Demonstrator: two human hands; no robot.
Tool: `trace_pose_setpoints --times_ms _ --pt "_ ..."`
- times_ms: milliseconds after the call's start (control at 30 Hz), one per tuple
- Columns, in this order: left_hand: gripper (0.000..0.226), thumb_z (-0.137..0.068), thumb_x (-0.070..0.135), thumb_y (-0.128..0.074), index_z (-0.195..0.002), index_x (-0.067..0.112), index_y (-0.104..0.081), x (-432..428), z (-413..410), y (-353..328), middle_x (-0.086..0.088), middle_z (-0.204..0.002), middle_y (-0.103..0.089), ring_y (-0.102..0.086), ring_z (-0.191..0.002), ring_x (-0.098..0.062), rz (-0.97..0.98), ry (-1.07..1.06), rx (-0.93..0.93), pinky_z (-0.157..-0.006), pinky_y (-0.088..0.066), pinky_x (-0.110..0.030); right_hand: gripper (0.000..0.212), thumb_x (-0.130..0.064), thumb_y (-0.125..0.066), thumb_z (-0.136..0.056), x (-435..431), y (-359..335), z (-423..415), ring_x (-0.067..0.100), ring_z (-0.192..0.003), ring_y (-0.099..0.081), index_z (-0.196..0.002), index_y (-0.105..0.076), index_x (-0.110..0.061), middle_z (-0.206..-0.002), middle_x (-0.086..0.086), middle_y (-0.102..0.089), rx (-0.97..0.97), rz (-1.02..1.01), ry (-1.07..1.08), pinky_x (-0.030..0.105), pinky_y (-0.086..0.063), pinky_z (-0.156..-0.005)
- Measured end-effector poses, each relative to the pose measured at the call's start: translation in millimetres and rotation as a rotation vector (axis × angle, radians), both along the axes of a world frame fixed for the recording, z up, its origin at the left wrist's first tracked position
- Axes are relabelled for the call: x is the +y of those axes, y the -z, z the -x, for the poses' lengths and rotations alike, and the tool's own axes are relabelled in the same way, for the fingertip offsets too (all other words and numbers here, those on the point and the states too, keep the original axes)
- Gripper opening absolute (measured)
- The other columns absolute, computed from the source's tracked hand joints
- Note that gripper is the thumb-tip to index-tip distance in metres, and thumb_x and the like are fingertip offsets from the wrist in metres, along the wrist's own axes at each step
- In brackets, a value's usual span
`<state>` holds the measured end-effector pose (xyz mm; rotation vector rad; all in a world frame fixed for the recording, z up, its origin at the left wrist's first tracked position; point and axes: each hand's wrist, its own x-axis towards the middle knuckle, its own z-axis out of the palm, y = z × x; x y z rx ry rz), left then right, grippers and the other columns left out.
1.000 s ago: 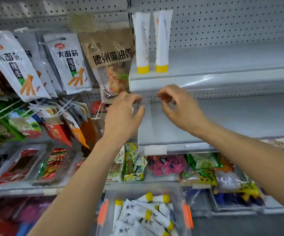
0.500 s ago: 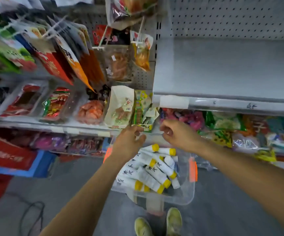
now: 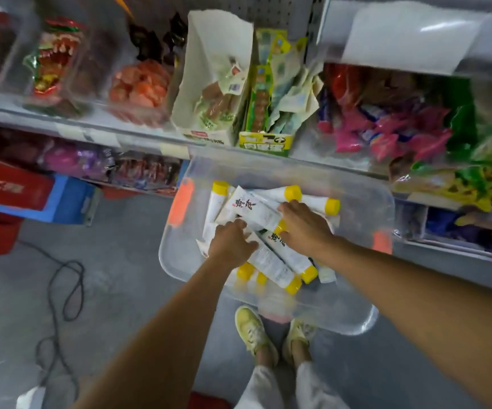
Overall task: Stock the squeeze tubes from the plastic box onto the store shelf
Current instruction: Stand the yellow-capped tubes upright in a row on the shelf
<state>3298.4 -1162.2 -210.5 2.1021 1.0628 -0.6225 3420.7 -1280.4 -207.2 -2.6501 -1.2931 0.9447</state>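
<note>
Both hands have dropped into the clear plastic box (image 3: 365, 320): the left hand (image 3: 233, 243) and right hand (image 3: 303, 225) lie on white, yellow-capped squeeze tubes (image 3: 255, 211). Whether either grips one, I cannot tell.

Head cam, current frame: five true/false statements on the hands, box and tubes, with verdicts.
1. The left hand and right hand are both down in the plastic box, touching the squeeze tubes. True.
2. The tubes have red caps. False: the caps are yellow.
3. The box has orange latches at its ends. True.
4. A lid covers the box. False: it is open on top, with the tubes exposed.
5. A black cable lies on the floor left of the box. True.
</note>
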Motion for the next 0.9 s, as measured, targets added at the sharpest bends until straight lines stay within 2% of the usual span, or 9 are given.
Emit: trace_pose_setpoints --times_ms 133,267,333,433,500,600,700,800,900 --pt "0.060 -0.082 0.048 -0.065 -0.133 0.021 -0.049 -2 -2 14 -0.006 -0.136 -0.036 -0.025 -0.131 -0.028 -0.135 0.309 0.162 -0.102 -0.033 -0.040 0.054 -0.041 -0.067 -0.082 20 19 8 0.029 -0.111 -0.051 -0.119 -0.048 -0.007 -0.116 0.011 -0.050 -0.193 0.062 -0.132 0.038 -0.046 -0.071" --pt "0.060 -0.077 0.047 -0.071 -0.130 0.023 -0.052 0 -4 17 -0.006 -0.132 -0.037 -0.027 -0.129 -0.028 -0.139 0.316 0.128 -0.100 -0.036 -0.040 0.059 -0.046 -0.088 -0.038 37 26 9 0.021 -0.067 -0.062 -0.080 -0.062 -0.013 -0.074 0.004 -0.060 -0.356 0.106 -0.163 0.026 -0.029 -0.045" --pt "0.056 -0.078 0.043 -0.072 -0.125 0.021 -0.054 1 -3 15 -0.005 -0.130 -0.043 -0.031 -0.127 -0.026 -0.110 0.307 0.084 -0.101 -0.037 -0.040 0.051 -0.037 -0.081 -0.065 43 23 9 0.025 -0.091 -0.062 -0.101 -0.058 -0.009 -0.097 0.009 -0.062 -0.311 0.130 -0.143 0.031 -0.034 -0.055" --pt "0.043 -0.080 0.041 -0.072 -0.115 0.023 -0.056 3 -1 6 0.000 -0.121 -0.052 -0.042 -0.120 -0.021 -0.020 0.349 0.051 -0.099 -0.036 -0.037 0.050 -0.036 -0.069 -0.082 47 17 5 0.029 -0.113 -0.054 -0.119 -0.051 -0.008 -0.118 0.010 -0.059 -0.170 0.157 -0.042 0.034 -0.042 -0.072" --pt "0.026 -0.078 0.036 -0.075 -0.087 0.025 -0.053 6 2 -1 0.004 -0.099 -0.053 -0.049 -0.101 -0.019 0.072 0.317 0.000 -0.088 -0.040 -0.035 0.062 -0.050 -0.071 -0.075 44 -1 2 0.029 -0.105 -0.060 -0.117 -0.050 -0.010 -0.113 0.009 -0.062 -0.013 0.185 0.068 0.032 -0.041 -0.069" --pt "0.039 -0.075 0.014 -0.078 -0.065 0.021 -0.041 9 5 -17 0.006 -0.070 -0.044 -0.043 -0.068 -0.012 0.312 0.122 -0.138 -0.064 -0.036 -0.028 0.076 -0.049 -0.070 -0.074 31 -30 -4 0.029 -0.089 -0.067 -0.125 -0.036 -0.004 -0.105 0.009 -0.063 0.203 0.175 0.239 0.031 -0.046 -0.062" --pt "0.035 -0.074 0.007 -0.078 -0.065 0.019 -0.047 15 8 -43 0.008 -0.061 -0.049 -0.044 -0.060 -0.008 0.374 0.005 -0.258 -0.059 -0.035 -0.022 0.080 -0.040 -0.070 -0.074 15 -55 -4 0.022 -0.058 -0.066 -0.130 -0.026 -0.005 -0.090 0.006 -0.064 0.365 0.105 0.353 0.025 -0.043 -0.042" --pt "0.025 -0.075 0.005 -0.079 -0.069 0.014 -0.056 22 11 -82 0.014 -0.056 -0.056 -0.050 -0.054 -0.001 0.463 -0.212 -0.377 -0.056 -0.038 -0.012 0.062 -0.036 -0.072 -0.074 4 -81 1 0.017 -0.043 -0.054 -0.116 -0.038 -0.004 -0.082 0.009 -0.063 0.480 -0.031 0.497 0.020 -0.033 -0.035" --pt "0.018 -0.073 0.018 -0.082 -0.083 0.014 -0.068 26 13 -123 0.000 -0.073 -0.061 -0.053 -0.064 -0.014 0.516 -0.466 -0.472 -0.066 -0.047 -0.027 0.043 -0.036 -0.070 -0.079 -3 -121 9 0.013 -0.033 -0.044 -0.102 -0.055 -0.003 -0.060 0.007 -0.055 0.604 -0.219 0.632 0.017 -0.027 -0.034"
